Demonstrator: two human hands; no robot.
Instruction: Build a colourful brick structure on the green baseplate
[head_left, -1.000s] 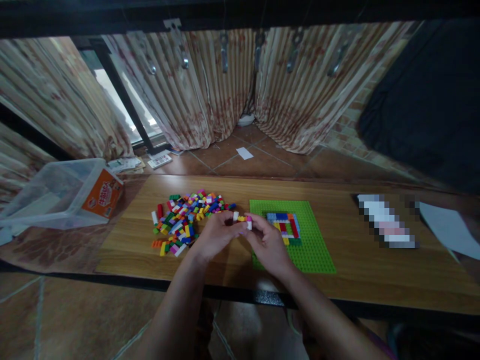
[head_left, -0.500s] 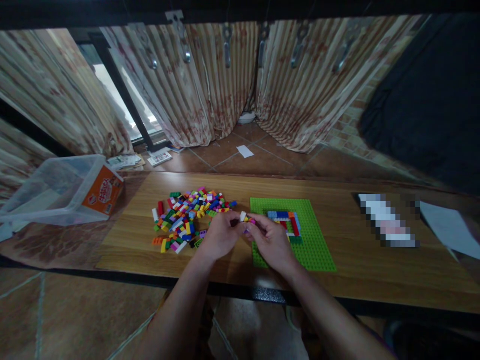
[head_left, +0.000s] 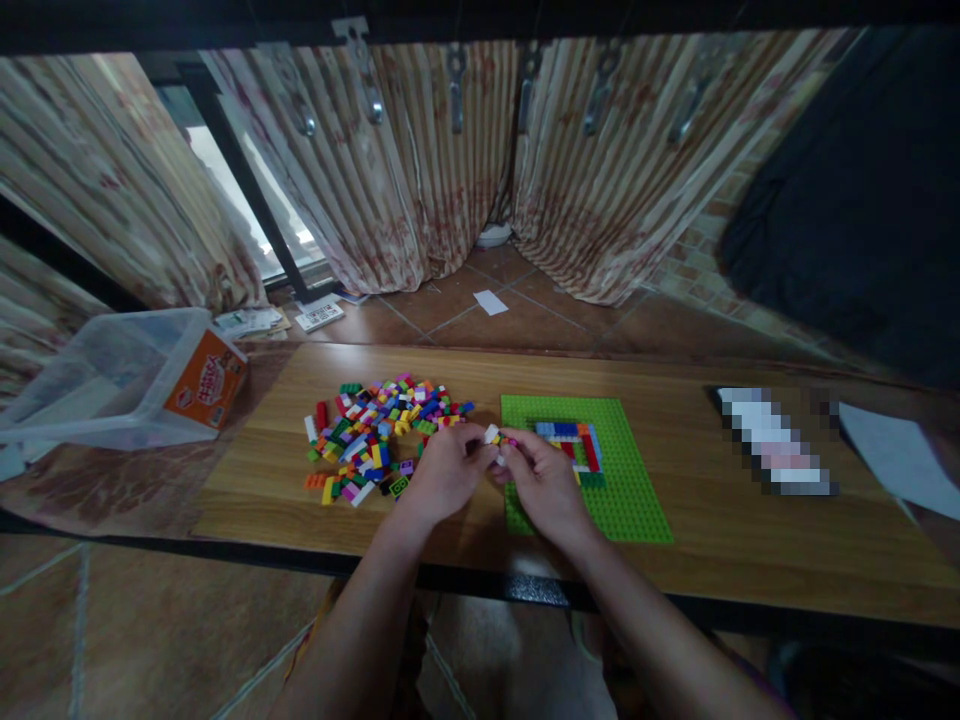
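Observation:
My left hand [head_left: 448, 468] and my right hand [head_left: 545, 482] meet over the left edge of the green baseplate [head_left: 637, 500]. Between their fingertips they pinch a small cluster of toy bricks [head_left: 492, 435], with white, yellow and pink showing; the fingers cover the rest. Just beyond my right hand, a low rectangle of joined bricks [head_left: 564, 430] in blue, orange, red and green is on the baseplate. A heap of loose bricks [head_left: 367, 430] in many colours spreads over the table to the left of my left hand.
The wooden table [head_left: 750, 540] has a dark front edge. A clear plastic box [head_left: 127, 380] with an orange label lies at the far left. A blurred-out flat object [head_left: 772, 440] and a white sheet [head_left: 892, 450] lie at the right. Curtains hang behind.
The bricks between my fingers have turned slightly, and the white one sits a little further right. Both hands stay in nearly the same place.

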